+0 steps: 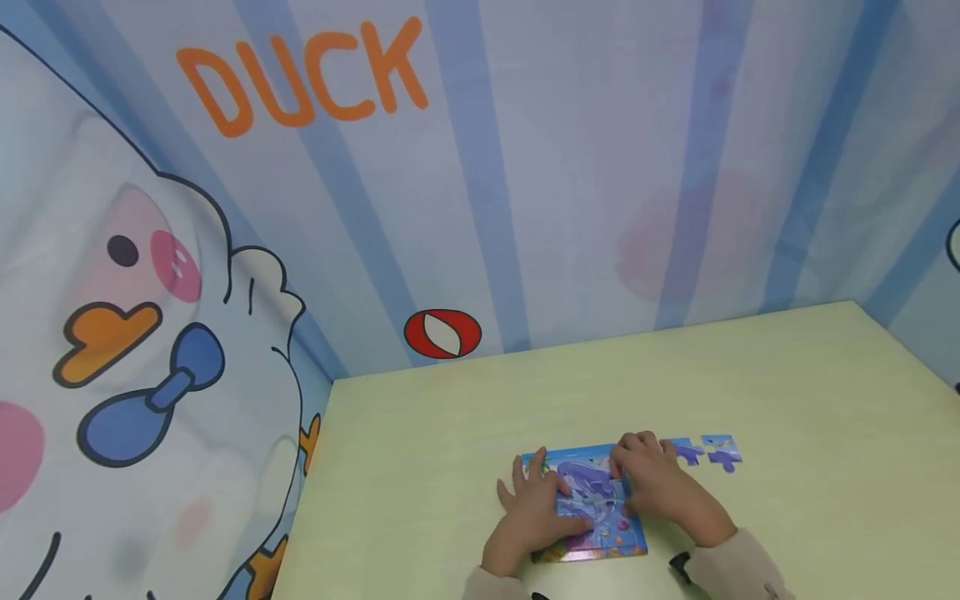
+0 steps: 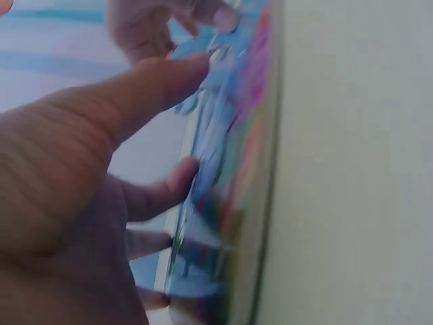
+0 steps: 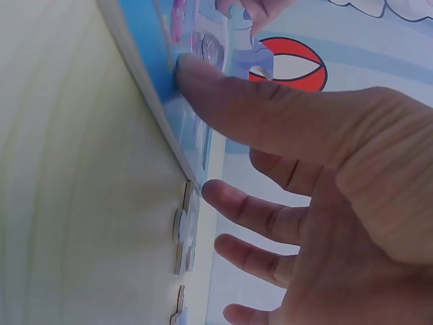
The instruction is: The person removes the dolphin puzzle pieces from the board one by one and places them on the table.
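A blue and purple jigsaw board (image 1: 622, 533) with a dolphin picture lies on the table, some pieces at its middle raised a little in the left wrist view. My left hand (image 1: 531, 510) rests on its left side, fingers spread, thumb and fingertips touching the picture. My right hand (image 1: 660, 479) lies over the upper right edge; in the right wrist view its thumb presses on the board's blue border (image 3: 145, 40), with the other fingers extended. Whether either hand pinches a piece is hidden.
Two loose puzzle pieces, one (image 1: 684, 451) near the right hand and another (image 1: 722, 450) farther right, lie beyond the board. The pale yellow table (image 1: 405, 467) meets a printed fabric wall (image 1: 570, 167) at its back and a duck-print cloth on the left.
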`<state>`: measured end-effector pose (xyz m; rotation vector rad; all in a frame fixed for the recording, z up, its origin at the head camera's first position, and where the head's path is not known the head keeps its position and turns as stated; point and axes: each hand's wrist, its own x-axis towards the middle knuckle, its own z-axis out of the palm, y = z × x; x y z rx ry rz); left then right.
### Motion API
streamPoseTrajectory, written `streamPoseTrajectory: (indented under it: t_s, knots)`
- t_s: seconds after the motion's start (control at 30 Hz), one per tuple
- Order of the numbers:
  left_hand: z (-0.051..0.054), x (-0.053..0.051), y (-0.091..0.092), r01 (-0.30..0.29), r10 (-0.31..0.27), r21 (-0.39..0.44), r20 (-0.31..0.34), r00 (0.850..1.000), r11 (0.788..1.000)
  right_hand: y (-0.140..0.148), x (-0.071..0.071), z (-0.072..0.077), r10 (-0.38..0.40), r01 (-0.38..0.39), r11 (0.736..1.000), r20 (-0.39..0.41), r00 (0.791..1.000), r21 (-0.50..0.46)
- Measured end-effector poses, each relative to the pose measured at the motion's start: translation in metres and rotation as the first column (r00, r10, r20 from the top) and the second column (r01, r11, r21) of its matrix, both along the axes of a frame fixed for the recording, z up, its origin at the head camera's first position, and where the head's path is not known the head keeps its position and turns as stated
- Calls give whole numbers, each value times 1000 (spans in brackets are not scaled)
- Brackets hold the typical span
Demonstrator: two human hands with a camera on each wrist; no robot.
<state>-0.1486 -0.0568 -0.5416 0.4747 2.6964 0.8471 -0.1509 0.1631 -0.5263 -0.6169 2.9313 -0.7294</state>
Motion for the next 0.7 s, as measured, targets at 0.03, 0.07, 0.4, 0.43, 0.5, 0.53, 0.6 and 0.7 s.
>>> streamPoseTrajectory:
  t_s: [0.03,0.07,0.4,0.43,0.5,0.53,0.6,0.7]
  knots:
    - [0,2,4,-15,15,-22,-16,1000,1000,0,0,0,-4,4,1000,2,1000,9]
    - [-1,3,8,-30,28,-46,-36,999,998,0,0,1,-7,7,1000,3,1000,18]
    - [-4,7,22,-116,99,-146,-119,988,982,6,-6,3,48,-48,999,38,998,-1]
    - [-4,7,22,-119,103,-143,-113,988,983,7,-6,3,56,-55,998,44,997,-17]
    - [-4,6,23,-123,110,-135,-100,989,983,10,-7,3,65,-61,996,65,996,-60]
    - [-4,6,23,-125,114,-131,-94,989,983,11,-7,2,69,-63,995,72,995,-79]
    - [-3,6,24,-133,124,-121,-81,989,984,12,-8,3,89,-78,989,82,993,-123]
    - [-3,6,24,-147,139,-118,-73,988,982,14,-8,3,124,-110,979,76,989,-169]
